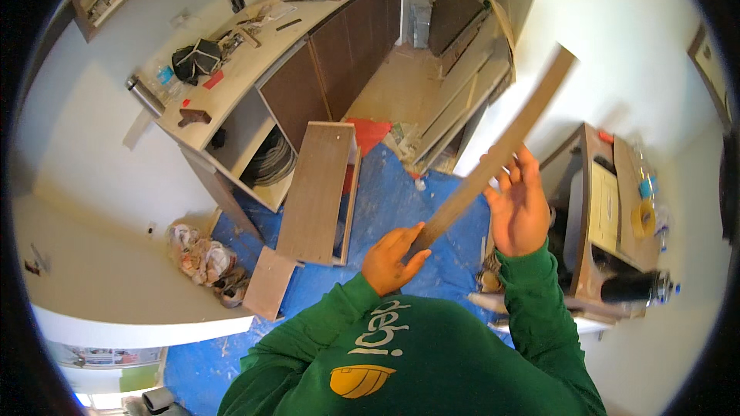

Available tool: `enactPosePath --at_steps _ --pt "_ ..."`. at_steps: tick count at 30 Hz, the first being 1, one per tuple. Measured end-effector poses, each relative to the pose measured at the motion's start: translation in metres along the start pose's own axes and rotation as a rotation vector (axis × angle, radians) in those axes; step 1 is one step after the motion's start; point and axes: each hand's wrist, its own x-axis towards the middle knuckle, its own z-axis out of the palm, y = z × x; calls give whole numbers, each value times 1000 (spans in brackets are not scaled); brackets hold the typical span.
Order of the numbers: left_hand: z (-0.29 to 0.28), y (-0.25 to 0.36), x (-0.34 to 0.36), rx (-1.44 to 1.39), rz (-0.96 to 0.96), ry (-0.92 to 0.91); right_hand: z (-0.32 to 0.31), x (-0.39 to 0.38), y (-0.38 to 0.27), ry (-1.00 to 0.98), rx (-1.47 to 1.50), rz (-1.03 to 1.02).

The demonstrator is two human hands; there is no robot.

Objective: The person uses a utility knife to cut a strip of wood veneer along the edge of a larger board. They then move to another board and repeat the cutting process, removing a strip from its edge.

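A long, narrow brown wooden strip slants in front of me from lower left to upper right. My left hand is closed on its lower end, thumb and fingers on either side. Farther up, my right hand has its palm turned up, with the fingers reaching behind the strip and the thumb beside its edge; part of those fingers is hidden by the wood. Beyond the left hand lies a brown wooden box-like unit on the blue floor sheet.
A long counter with brown doors curves along the left, carrying tools, a bottle and a black bag. Panels lean on the far wall. At right, a cabinet holds tape and a black flask. Plastic bags lie at left.
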Motion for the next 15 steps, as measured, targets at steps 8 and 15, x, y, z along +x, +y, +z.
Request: enactPosePath --at_steps 8,15 --pt "-43 -147 199 143 -69 110 -213 148 102 -92 -1158 237" --pt "-141 -240 371 285 -75 301 -438 109 246 43 -1560 921"
